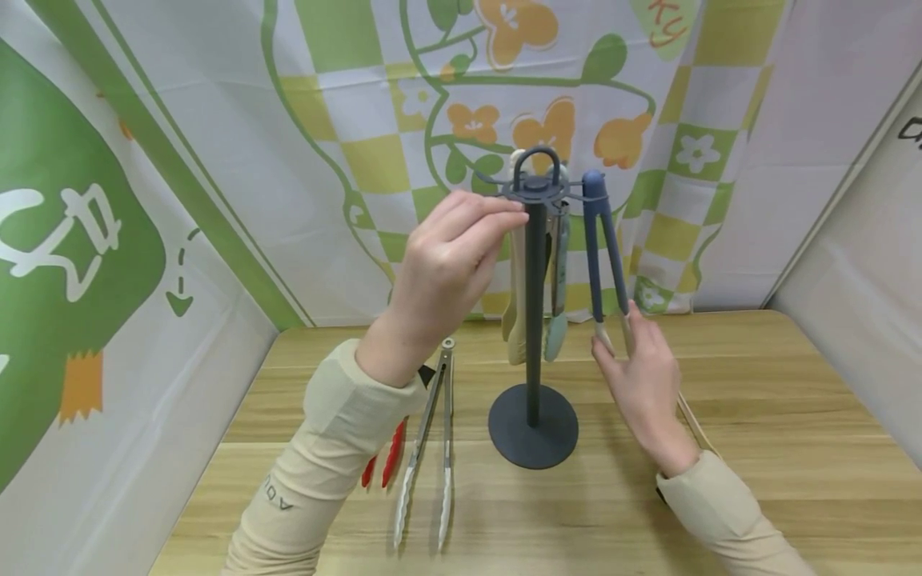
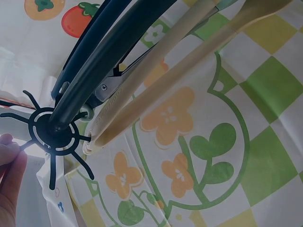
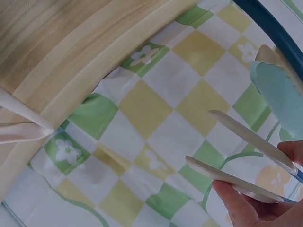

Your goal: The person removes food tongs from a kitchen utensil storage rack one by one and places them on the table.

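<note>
A dark stand with a ring of hooks at its top stands on the table. My left hand pinches one hook of that ring at the left side, also seen in the left wrist view. Blue tongs hang from a hook on the right. Low on them, my right hand has thumb and fingers around the pale tips. Cream tongs and mint-tipped tongs hang behind the pole.
Metal tongs with white tips lie on the table left of the stand's base. Red-tipped tongs are partly hidden by my left sleeve. Pale tongs lie at the right, partly behind my right wrist. A patterned curtain hangs behind.
</note>
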